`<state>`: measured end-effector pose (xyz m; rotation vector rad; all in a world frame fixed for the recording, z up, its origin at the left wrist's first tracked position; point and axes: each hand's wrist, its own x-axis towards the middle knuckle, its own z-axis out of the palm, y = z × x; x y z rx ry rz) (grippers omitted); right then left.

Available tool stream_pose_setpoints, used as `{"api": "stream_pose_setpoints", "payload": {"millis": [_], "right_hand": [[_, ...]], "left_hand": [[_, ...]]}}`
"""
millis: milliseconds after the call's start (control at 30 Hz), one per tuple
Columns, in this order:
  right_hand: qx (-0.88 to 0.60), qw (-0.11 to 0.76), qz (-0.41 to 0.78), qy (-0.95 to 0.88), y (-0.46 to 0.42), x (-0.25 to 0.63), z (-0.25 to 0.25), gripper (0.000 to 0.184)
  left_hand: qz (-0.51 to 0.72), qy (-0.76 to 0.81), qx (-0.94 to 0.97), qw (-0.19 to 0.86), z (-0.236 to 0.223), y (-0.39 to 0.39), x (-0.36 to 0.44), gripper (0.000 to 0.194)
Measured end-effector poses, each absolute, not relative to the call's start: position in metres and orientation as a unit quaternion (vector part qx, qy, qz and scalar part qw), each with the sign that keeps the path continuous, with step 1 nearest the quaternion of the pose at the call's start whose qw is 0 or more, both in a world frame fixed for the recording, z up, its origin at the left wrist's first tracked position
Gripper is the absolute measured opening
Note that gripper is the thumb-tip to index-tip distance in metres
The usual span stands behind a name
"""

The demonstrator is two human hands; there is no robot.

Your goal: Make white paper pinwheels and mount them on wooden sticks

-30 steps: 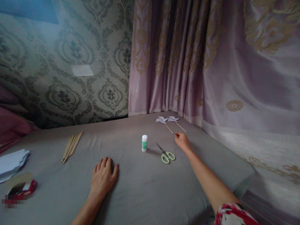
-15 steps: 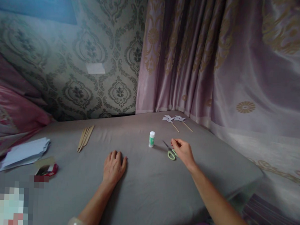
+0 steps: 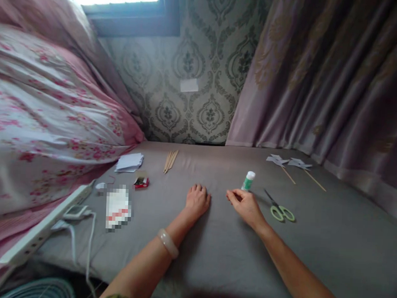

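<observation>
My left hand (image 3: pixel 197 200) lies palm down on the grey sheet (image 3: pixel 214 254), fingers slightly apart and holding nothing visible. To its right, my right hand (image 3: pixel 245 206) is closed in a pinch; whatever may be between the fingertips is too small to make out. Just behind the right hand stands a glue stick (image 3: pixel 248 181) with a white cap and green label, its base partly covered by the hand. Green-handled scissors (image 3: pixel 277 208) lie to the right with their blades together. Farther back are two white paper pinwheels (image 3: pixel 276 160) on thin sticks.
Flat wooden sticks (image 3: pixel 170 161), a stack of white paper (image 3: pixel 129 163) and a small red box (image 3: pixel 141 182) lie at the back left. A white power strip (image 3: pixel 46 224) with cables runs along the left edge. Floral bedding (image 3: pixel 56 105) is piled beside it.
The view has swung left, bringing the power strip and bedding in. My right hand has moved left from beside the scissors to in front of the glue stick. My left hand stays flat.
</observation>
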<state>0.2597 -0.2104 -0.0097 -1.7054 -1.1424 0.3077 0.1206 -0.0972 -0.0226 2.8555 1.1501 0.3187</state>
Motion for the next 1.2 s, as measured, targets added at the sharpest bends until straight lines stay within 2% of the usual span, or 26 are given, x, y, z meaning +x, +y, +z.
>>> {"api": "stream_pose_setpoints", "payload": {"millis": [267, 333, 433, 567, 667, 800, 1200], "right_hand": [[-0.728, 0.438, 0.144, -0.507, -0.175, 0.242, -0.024, 0.031], [-0.734, 0.418, 0.16, -0.51, -0.169, 0.239, -0.03, 0.031], [-0.738, 0.406, 0.163, -0.514, -0.164, 0.236, -0.041, 0.032], [-0.734, 0.422, 0.142, -0.513, -0.164, 0.237, -0.057, 0.032], [-0.73, 0.426, 0.135, -0.518, -0.164, 0.238, -0.064, 0.035], [-0.736, 0.416, 0.143, -0.516, -0.164, 0.238, -0.066, 0.036], [-0.733, 0.421, 0.16, -0.51, -0.166, 0.239, -0.065, 0.034]], "left_hand": [[0.056, 0.352, 0.927, 0.115, -0.005, -0.093, 0.093, 0.028], [0.09, 0.346, 0.918, 0.173, 0.002, -0.084, 0.08, 0.03], [0.208, 0.332, 0.887, 0.245, 0.017, -0.058, 0.051, 0.032], [0.296, 0.403, 0.844, 0.197, 0.044, 0.002, -0.006, 0.033], [0.281, 0.505, 0.804, 0.137, 0.058, 0.052, -0.049, 0.03], [0.248, 0.562, 0.782, 0.103, 0.06, 0.103, -0.086, 0.028], [0.1, 0.593, 0.795, 0.08, 0.029, 0.173, -0.082, 0.038]]}}
